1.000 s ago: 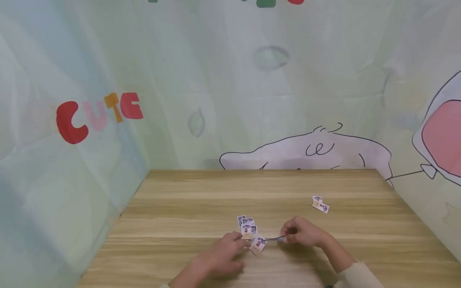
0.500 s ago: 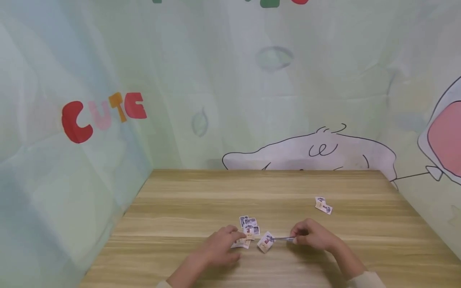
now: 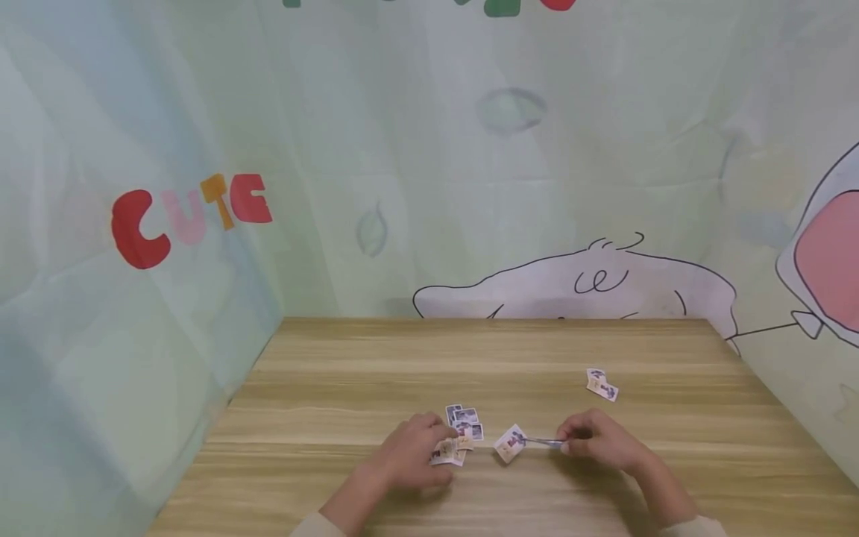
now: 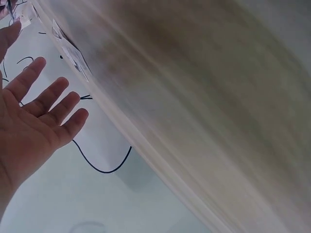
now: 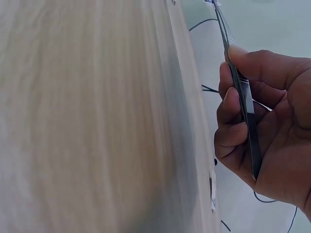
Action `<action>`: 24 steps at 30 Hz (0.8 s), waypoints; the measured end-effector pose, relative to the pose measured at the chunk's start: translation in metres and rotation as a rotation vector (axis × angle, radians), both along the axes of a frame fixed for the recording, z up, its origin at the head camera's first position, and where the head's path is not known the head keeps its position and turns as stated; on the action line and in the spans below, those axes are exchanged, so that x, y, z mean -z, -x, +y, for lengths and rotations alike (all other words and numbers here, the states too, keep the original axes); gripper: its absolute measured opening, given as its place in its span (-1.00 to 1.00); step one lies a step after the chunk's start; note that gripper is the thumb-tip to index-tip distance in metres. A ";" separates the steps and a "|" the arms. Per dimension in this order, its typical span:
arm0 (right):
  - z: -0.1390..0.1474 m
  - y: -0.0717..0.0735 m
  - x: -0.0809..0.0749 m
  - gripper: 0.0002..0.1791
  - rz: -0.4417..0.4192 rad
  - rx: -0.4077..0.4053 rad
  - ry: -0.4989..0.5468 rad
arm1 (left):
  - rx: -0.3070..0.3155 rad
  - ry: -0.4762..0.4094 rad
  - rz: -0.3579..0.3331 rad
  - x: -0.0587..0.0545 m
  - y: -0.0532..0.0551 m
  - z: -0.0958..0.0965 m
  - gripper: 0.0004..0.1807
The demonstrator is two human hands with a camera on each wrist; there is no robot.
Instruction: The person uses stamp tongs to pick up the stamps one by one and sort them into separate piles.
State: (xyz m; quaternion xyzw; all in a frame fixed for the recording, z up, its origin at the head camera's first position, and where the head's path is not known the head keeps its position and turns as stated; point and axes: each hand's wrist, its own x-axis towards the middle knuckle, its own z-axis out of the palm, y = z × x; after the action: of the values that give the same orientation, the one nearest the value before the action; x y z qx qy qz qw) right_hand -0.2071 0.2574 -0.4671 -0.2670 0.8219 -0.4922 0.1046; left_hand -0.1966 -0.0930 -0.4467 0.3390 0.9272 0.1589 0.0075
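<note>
My right hand (image 3: 600, 441) pinches a pair of metal tweezers (image 5: 249, 102) between thumb and fingers. The tweezers' tips point left and grip the corner of a small stamp-like picture paper (image 3: 509, 444), which has a white border and a coloured print. To the left, a group of similar stamp-like papers (image 3: 466, 416) lies overlapping on the wooden table. My left hand (image 3: 412, 453) is beside that group, its fingertips right at the nearest papers (image 3: 443, 452) and partly covering them. In the left wrist view its fingers look spread and relaxed, with nothing held.
Two more stamp-like papers (image 3: 602, 384) overlap farther back on the right side of the table. The wood-grain table (image 3: 376, 358) ends at a printed cloth backdrop (image 3: 335, 164), with another cloth panel along the left.
My right hand has moved right with the tweezers, drawing the gripped paper away from the group. The left hand has shifted slightly left, and papers beside its fingertips now show.
</note>
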 end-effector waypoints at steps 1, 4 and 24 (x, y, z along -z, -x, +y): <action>0.002 0.000 0.000 -0.89 0.001 0.002 0.002 | 0.003 0.005 0.009 0.001 0.002 0.001 -0.39; 0.007 -0.002 0.000 -0.90 -0.003 0.014 -0.003 | 0.008 0.013 0.020 0.002 0.007 0.003 -0.38; 0.042 -0.007 -0.001 -0.86 -0.036 0.101 0.002 | -0.062 0.013 -0.090 0.007 0.023 0.014 -0.35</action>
State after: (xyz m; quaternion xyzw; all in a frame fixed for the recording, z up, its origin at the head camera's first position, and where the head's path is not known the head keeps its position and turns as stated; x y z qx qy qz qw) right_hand -0.1998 0.2998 -0.4657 -0.2163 0.8319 -0.5023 0.0941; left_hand -0.2198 -0.0794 -0.4533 0.3025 0.9370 0.1681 0.0468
